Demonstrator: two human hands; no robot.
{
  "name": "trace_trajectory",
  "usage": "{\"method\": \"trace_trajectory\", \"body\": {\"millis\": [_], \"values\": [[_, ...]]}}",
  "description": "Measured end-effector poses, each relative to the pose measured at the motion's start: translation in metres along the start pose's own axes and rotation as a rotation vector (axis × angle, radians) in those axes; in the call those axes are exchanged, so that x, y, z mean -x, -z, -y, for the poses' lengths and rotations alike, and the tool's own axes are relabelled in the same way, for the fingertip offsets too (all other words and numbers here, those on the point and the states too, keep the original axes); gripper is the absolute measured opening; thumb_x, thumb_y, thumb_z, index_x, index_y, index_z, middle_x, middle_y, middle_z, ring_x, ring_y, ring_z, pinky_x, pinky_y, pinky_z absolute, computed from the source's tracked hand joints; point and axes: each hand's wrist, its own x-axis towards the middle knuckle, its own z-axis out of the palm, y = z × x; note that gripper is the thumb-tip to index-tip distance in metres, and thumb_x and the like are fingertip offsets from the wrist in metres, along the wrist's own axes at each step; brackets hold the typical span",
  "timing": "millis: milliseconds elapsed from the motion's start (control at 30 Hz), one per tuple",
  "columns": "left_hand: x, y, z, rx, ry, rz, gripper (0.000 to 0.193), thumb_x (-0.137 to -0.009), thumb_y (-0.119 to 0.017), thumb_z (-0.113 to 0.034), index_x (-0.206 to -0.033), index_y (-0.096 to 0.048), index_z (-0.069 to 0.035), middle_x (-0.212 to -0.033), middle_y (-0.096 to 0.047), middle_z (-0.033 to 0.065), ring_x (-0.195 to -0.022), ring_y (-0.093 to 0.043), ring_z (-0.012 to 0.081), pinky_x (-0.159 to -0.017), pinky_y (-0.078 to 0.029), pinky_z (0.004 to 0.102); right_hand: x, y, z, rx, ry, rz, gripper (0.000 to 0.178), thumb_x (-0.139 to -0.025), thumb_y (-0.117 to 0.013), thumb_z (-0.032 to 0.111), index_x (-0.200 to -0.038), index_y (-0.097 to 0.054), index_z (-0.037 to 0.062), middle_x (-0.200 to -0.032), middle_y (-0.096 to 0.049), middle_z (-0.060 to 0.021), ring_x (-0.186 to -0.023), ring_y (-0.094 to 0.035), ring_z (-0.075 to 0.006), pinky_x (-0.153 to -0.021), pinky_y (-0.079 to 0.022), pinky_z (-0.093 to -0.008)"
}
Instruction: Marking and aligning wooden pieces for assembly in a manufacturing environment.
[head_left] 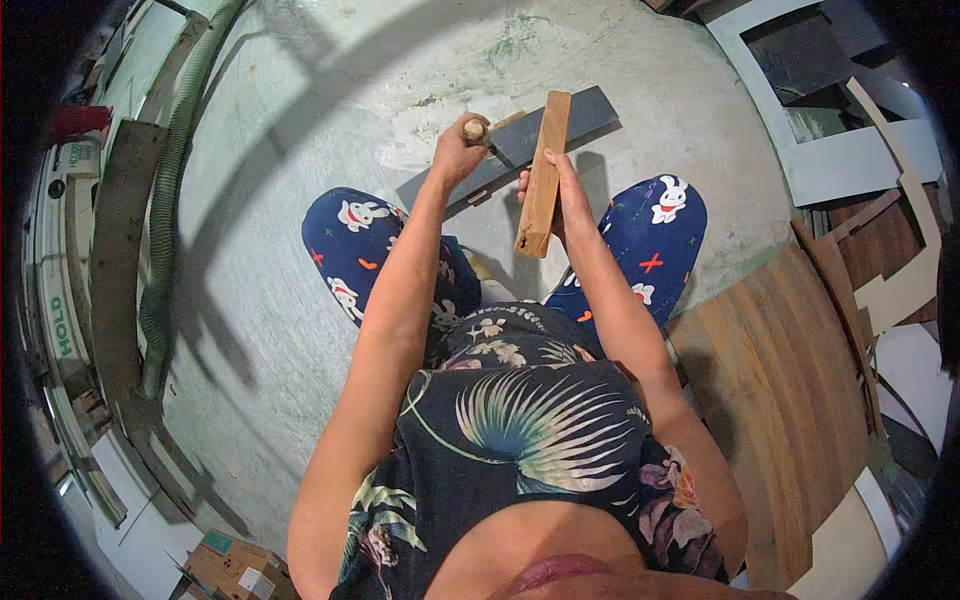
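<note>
My left hand [460,152] is closed round what looks like a wooden-handled chisel [475,130]. The handle's round end faces up, and a short dark shank shows beside my fingers over a dark grey board [585,113]. In my right hand [572,200] is a thick brown wooden block [543,190], gripped near its middle, fingers wrapped under it and thumb along its side. The block slants across the board and hides part of it. That board lies diagonally between my knees, with small pale wood pieces along its edges.
A ribbed green hose [165,240] and a long wooden plank [125,220] run along the left. On the right lie a brown wood-grain panel [770,400] and stacked white-edged sheets [850,165]. A cardboard box [235,568] sits at lower left.
</note>
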Motion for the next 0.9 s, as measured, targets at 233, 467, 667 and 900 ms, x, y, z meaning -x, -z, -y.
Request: {"method": "trace_trajectory", "body": {"millis": [233, 467, 667, 900], "values": [[-0.001, 0.007, -0.009, -0.157, 0.05, 0.117, 0.038, -0.075, -0.067, 0.002, -0.111, -0.062, -0.009, -0.099, -0.068, 0.0086, -0.095, -0.064, 0.0188, -0.085, -0.05, 0.0327, -0.004, 0.005, -0.003, 0.001, 0.016, -0.001, 0.049, -0.087, -0.061, 0.045, -0.112, -0.048, 0.0047, -0.089, -0.061, -0.01, -0.075, -0.064, -0.0187, -0.066, -0.057, -0.0349], [-0.002, 0.014, -0.01, -0.153, 0.002, 0.167, 0.035, -0.076, -0.067, -0.001, -0.11, -0.063, -0.009, -0.099, -0.069, 0.0096, -0.095, -0.065, 0.02, -0.085, -0.051, 0.0338, 0.0, 0.0, -0.005, 0.194, 0.144, -0.025, 0.044, -0.086, -0.064, 0.038, -0.11, -0.05, 0.0044, -0.088, -0.061, -0.0099, -0.075, -0.064, -0.0171, -0.065, -0.056, -0.034], [-0.01, 0.007, 0.01, -0.133, 0.002, 0.179, 0.033, -0.078, -0.067, -0.004, -0.11, -0.062, -0.008, -0.096, -0.069, 0.0109, -0.092, -0.066, 0.0195, -0.084, -0.051, 0.0348, 0.006, -0.01, 0.001, 0.774, 0.73, 0.022, 0.051, -0.078, -0.074, 0.028, -0.113, -0.052, -0.0014, -0.097, -0.065, -0.0158, -0.084, -0.066, -0.027, -0.075, -0.053, -0.0378], [-0.009, 0.007, 0.005, -0.202, -0.011, 0.181, 0.038, -0.079, -0.072, -0.009, -0.116, -0.064, -0.004, -0.1, -0.072, 0.0132, -0.092, -0.066, 0.0171, -0.081, -0.053, 0.0339, 0.043, -0.036, 0.018, 1.043, 0.916, 0.132, 0.054, -0.077, -0.073, 0.025, -0.12, -0.049, 0.0, -0.102, -0.065, -0.0193, -0.096, -0.065, -0.0318, -0.084, -0.051, -0.0392]]}}
